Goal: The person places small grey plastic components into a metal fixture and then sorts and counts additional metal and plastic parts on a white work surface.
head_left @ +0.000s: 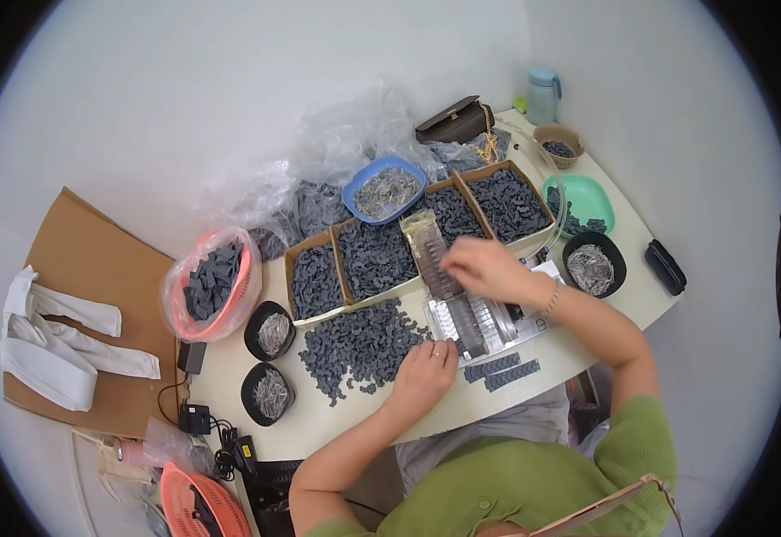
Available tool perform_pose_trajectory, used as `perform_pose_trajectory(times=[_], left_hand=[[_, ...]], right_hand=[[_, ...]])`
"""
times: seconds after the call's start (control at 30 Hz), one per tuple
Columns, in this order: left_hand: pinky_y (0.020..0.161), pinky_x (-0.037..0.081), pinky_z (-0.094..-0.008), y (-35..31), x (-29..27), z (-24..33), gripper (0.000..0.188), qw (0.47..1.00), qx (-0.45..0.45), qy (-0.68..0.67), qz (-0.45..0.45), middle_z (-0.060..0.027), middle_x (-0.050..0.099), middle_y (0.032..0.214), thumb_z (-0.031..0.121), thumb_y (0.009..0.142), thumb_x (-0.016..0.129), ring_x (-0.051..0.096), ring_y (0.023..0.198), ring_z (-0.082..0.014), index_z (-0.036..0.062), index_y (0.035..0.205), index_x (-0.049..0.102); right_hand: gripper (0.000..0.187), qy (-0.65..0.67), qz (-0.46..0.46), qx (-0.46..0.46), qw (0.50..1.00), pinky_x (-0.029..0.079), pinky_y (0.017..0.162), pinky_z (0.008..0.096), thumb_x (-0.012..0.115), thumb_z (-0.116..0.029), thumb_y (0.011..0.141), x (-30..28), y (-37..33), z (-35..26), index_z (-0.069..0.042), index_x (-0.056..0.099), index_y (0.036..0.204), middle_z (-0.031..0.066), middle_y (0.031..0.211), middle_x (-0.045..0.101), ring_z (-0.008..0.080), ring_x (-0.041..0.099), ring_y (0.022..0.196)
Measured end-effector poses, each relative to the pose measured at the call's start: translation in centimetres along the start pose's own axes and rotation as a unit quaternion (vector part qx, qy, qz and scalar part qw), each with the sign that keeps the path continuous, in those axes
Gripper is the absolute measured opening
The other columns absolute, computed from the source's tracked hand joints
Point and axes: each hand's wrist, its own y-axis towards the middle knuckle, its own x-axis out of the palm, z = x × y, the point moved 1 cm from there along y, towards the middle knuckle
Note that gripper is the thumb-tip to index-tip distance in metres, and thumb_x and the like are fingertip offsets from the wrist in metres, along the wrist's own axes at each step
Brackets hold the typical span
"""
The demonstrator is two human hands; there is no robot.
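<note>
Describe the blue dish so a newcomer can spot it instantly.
On the pale table, find the long cardboard tray divided into compartments of small dark pieces. At its far edge, in front of the clear plastic bags, is the blue dish, heaped with thin silver pieces. Similar silver pieces fill black bowls, but this is the only blue dish.
</note>
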Motion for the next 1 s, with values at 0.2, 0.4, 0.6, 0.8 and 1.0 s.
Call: perform_pose_trajectory(times=[0.2, 0.4, 0.6, 0.8, 1.0], left_hand=[[0.06, 0.041, -0.0304, -0.9, -0.4, 1.8, 0.037, 0.992, -0.026, 0.108, -0.066, -0.0053, 0.054, 0.076, 0.007, 0.071, 0.058, 0.052, 0.071, -0.0185, -0.003, 0.107, 0.063], [0.063, 0.045, -0.0347, -1.8, -1.2, -1.8, 0.024, 0.984, -0.134, -0.115, 0.013, -0.0078, 0.056, 0.078, 0.004, 0.073, 0.065, 0.055, 0.073, -0.0244, 0.0043, 0.096, 0.067], [0.068, 0.046, -0.0382, -1.4, 0.3, -6.4, 0.01, 0.96, -0.224, -0.156, 0.069, -0.0068, 0.057, 0.079, 0.007, 0.072, 0.069, 0.056, 0.079, -0.0267, 0.0052, 0.082, 0.069], [0.075, 0.047, -0.0392, 0.4, 2.1, -7.6, 0.009, 0.962, -0.2, -0.186, -0.015, -0.0106, 0.059, 0.081, 0.003, 0.069, 0.068, 0.056, 0.083, -0.0299, 0.003, 0.078, 0.069], [0.078, 0.046, -0.0395, -0.4, 2.3, -9.6, 0.008, 0.955, -0.19, -0.222, -0.055, -0.0107, 0.061, 0.083, 0.002, 0.07, 0.067, 0.057, 0.087, -0.0307, 0.0027, 0.077, 0.068]], right_hand=[[0.018, -0.074, -0.108, -0.099, 0.986, 0.052, 0.067, 0.035, 0.064, -0.009, 0.073, 2.6, -5.2, -3.5, -0.005, 0.064, 0.091, 0.0064, 0.085, 0.059, 0.0241, 0.062, 0.081], [0.032, -0.256, -0.076, -0.23, 0.936, 0.05, 0.07, 0.0309, 0.059, -0.014, 0.073, 3.1, -7.6, -6.3, 0.002, 0.062, 0.1, 0.0156, 0.094, 0.062, 0.0238, 0.061, 0.085], [0.025, -0.224, -0.235, -0.132, 0.937, 0.05, 0.071, 0.0343, 0.059, -0.013, 0.074, 2.3, -5.7, -7.7, -0.001, 0.062, 0.096, 0.0165, 0.093, 0.063, 0.0245, 0.062, 0.083], [0.013, -0.15, -0.166, -0.138, 0.965, 0.048, 0.072, 0.036, 0.059, -0.014, 0.075, 6.0, -2.0, -4.4, -0.009, 0.065, 0.085, 0.006, 0.085, 0.062, 0.0221, 0.061, 0.083], [0.013, -0.105, -0.158, -0.124, 0.974, 0.047, 0.077, 0.0369, 0.062, -0.016, 0.077, 8.6, -0.8, -4.5, -0.013, 0.068, 0.088, 0.0036, 0.084, 0.061, 0.0216, 0.06, 0.085]])
